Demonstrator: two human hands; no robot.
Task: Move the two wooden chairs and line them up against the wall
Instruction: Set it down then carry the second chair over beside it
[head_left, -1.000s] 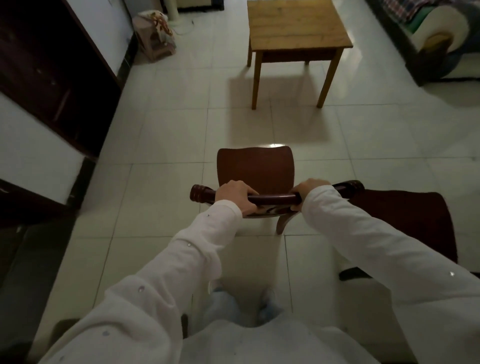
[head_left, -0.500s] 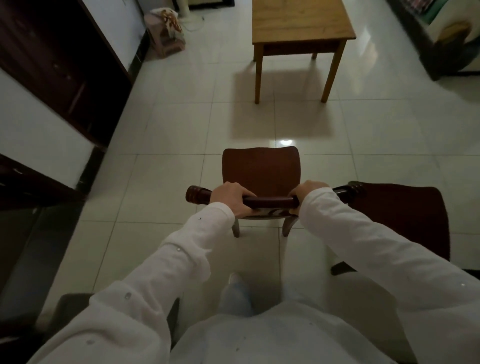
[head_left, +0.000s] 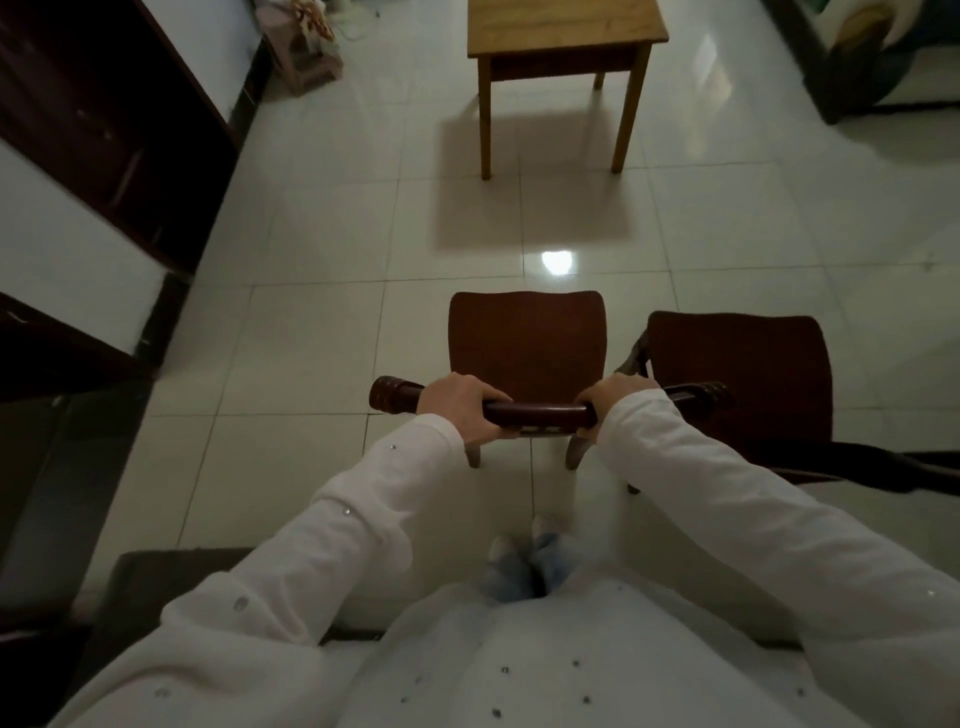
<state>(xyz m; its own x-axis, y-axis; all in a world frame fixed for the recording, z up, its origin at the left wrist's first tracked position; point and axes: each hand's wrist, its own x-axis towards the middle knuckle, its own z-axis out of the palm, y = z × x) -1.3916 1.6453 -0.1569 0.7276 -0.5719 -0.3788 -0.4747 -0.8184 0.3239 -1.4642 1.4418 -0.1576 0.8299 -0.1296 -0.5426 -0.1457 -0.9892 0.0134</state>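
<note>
1. The left hand (head_left: 460, 408) and the right hand (head_left: 615, 400) were both wrapped tight around the top rail (head_left: 540, 414) of the first chair (head_left: 527, 340). The fingers curled under the rail, so neither hand was open.
2. That chair stood in the middle of the tiled floor (head_left: 311, 338), just in front of the person's feet. The second chair (head_left: 737, 374) sat right beside it, on the right, very close.
3. The two chairs could bump. The rail's right end (head_left: 714, 389) looked to overlap the second chair, so a turn to the right might knock them together.
4. The floor was shiny and smooth. Chair legs might slide or scrape on it if the chair was pushed and not lifted.
5. A small wooden table (head_left: 563, 31) stood ahead, well apart. A long push straight forward could hit it.
6. The room was dim, so the chair legs were hard to see.
7. The chairs were dark red-brown wood with flat, squarish seats. The rail was round, with ringed knobs at its ends.
8. The sleeves (head_left: 363, 525) were white and soft, with tiny shiny dots.
</note>
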